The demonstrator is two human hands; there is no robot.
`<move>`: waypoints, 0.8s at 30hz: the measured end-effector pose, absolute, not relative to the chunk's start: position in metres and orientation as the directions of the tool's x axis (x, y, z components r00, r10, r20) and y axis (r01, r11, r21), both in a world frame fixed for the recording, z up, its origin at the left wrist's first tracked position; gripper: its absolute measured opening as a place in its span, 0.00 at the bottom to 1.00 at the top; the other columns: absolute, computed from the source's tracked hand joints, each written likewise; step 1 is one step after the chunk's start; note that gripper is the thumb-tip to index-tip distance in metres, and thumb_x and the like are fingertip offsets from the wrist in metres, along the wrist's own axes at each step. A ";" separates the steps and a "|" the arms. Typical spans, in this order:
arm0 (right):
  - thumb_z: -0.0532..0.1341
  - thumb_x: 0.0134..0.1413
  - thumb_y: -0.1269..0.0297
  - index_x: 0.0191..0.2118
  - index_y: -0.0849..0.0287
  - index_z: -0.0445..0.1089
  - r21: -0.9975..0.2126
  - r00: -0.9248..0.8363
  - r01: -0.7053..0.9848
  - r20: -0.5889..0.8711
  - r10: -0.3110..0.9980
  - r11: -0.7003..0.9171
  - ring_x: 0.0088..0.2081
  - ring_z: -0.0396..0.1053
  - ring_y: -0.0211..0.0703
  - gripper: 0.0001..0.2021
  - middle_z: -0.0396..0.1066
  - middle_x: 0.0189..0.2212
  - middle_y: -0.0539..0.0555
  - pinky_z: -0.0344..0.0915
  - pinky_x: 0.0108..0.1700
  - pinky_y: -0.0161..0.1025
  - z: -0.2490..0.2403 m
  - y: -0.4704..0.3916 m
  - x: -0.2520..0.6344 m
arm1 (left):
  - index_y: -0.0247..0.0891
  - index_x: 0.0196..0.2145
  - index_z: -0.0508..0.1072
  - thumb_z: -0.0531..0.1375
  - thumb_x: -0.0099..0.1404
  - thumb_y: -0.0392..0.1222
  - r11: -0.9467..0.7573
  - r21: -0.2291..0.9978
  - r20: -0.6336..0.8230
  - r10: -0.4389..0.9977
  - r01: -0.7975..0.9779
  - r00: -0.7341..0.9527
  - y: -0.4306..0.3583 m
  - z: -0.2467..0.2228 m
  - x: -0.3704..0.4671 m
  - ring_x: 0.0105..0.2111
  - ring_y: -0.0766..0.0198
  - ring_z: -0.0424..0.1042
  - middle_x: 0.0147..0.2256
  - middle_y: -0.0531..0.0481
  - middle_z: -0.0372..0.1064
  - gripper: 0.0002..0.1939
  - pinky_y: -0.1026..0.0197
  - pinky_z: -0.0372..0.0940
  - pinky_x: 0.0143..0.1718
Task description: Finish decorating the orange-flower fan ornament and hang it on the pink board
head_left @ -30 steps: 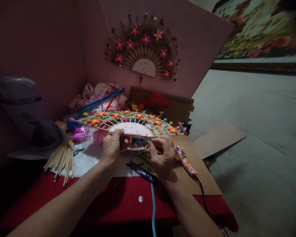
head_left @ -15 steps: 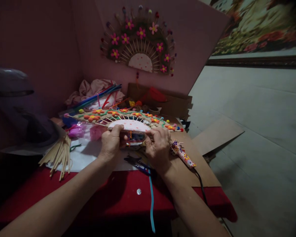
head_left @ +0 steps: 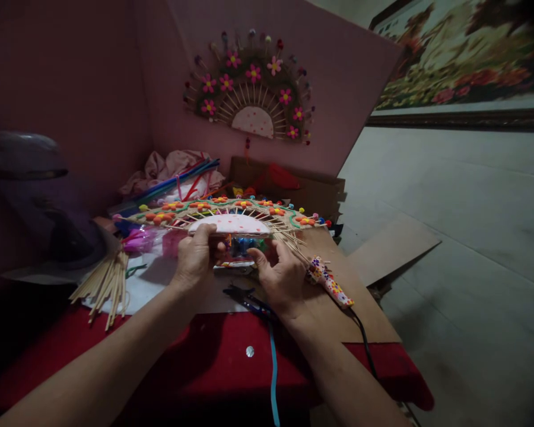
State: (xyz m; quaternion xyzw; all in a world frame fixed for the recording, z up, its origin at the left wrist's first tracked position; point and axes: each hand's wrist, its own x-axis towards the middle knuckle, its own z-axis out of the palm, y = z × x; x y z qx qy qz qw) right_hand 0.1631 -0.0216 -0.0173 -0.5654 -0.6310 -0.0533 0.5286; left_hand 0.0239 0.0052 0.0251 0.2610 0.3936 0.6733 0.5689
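A decorative hand fan (head_left: 229, 224) is held tilted over the table, with a white, red-dotted half-circle base, thin wooden sticks, orange felt-like flowers, a wavy green trim and coloured balls along its rim. My left hand (head_left: 194, 261) pinches the base at its lower left, thumb on top and fingers beneath. Just under the base's right end is my right hand (head_left: 285, 281), its thumb spread from the other fingers and nothing visible between them. Whether its fingertips touch the fan's underside is hidden. Below the hands lie dark pliers (head_left: 247, 298) with blue handles.
Wooden sticks (head_left: 104, 284) lie bundled at left. A flower-patterned hot glue gun (head_left: 331, 283) with a black cord rests on cardboard (head_left: 369, 314) at right. A blue strip (head_left: 273, 373) hangs over the red cloth (head_left: 204, 362). A similar pink-flowered fan (head_left: 253, 121) is on the back panel.
My right hand has loosened from the base's right edge and dropped slightly, its thumb now apart. The left hand keeps its grip. The view has shifted a little.
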 end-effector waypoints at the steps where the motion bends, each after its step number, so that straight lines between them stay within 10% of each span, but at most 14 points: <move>1: 0.63 0.53 0.51 0.34 0.56 0.70 -0.566 0.208 0.743 0.704 0.680 0.358 0.24 0.63 0.40 0.13 0.69 0.23 0.51 0.53 0.29 0.36 -0.018 -0.021 0.161 | 0.36 0.21 0.65 0.59 0.49 0.40 -0.042 0.826 -0.094 0.973 -0.562 -0.212 0.005 0.025 0.024 0.12 0.72 0.55 0.13 0.56 0.61 0.06 0.69 0.49 0.13; 6: 0.55 0.61 0.60 0.30 0.56 0.66 -0.653 0.150 0.549 0.691 0.707 0.522 0.24 0.62 0.37 0.10 0.66 0.21 0.48 0.56 0.29 0.35 -0.015 -0.028 0.158 | 0.35 0.20 0.65 0.59 0.47 0.40 -0.049 0.819 -0.081 0.976 -0.571 -0.201 0.005 0.023 0.025 0.11 0.72 0.55 0.12 0.56 0.60 0.07 0.69 0.49 0.12; 13: 0.52 0.59 0.69 0.29 0.56 0.61 -0.321 -0.188 0.463 0.875 0.446 0.826 0.24 0.60 0.35 0.08 0.60 0.21 0.47 0.55 0.29 0.35 -0.013 -0.053 0.154 | 0.35 0.20 0.65 0.59 0.46 0.40 -0.077 0.799 -0.068 0.974 -0.596 -0.216 0.010 0.022 0.021 0.11 0.72 0.55 0.12 0.56 0.61 0.07 0.70 0.48 0.11; 24: 0.49 0.63 0.68 0.37 0.56 0.64 -0.254 -0.111 0.301 0.948 0.298 0.919 0.26 0.67 0.38 0.07 0.66 0.24 0.50 0.64 0.28 0.37 -0.010 -0.067 0.151 | 0.35 0.20 0.65 0.59 0.46 0.41 -0.054 0.802 -0.103 0.969 -0.595 -0.226 0.013 0.024 0.016 0.10 0.72 0.54 0.11 0.56 0.61 0.07 0.69 0.47 0.10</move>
